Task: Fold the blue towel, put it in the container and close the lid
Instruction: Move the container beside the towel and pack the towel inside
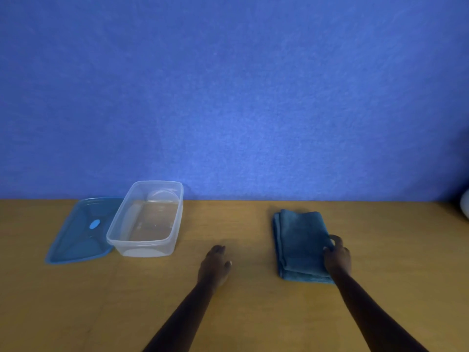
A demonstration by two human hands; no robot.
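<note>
The blue towel [299,243] lies folded into a narrow stack of layers on the wooden table, right of centre. My right hand [337,256] rests on its near right edge, fingers curled over the cloth. My left hand [215,265] lies flat on the bare table between the towel and the container, holding nothing. The clear plastic container [114,226] stands open and empty at the left. Its blue lid [76,240] lies flat beside it, farther left, partly tucked under the container's edge.
The wooden table [241,308] runs the full width and ends at a blue wall [233,97] behind. A pale rounded object [465,204] shows at the far right edge.
</note>
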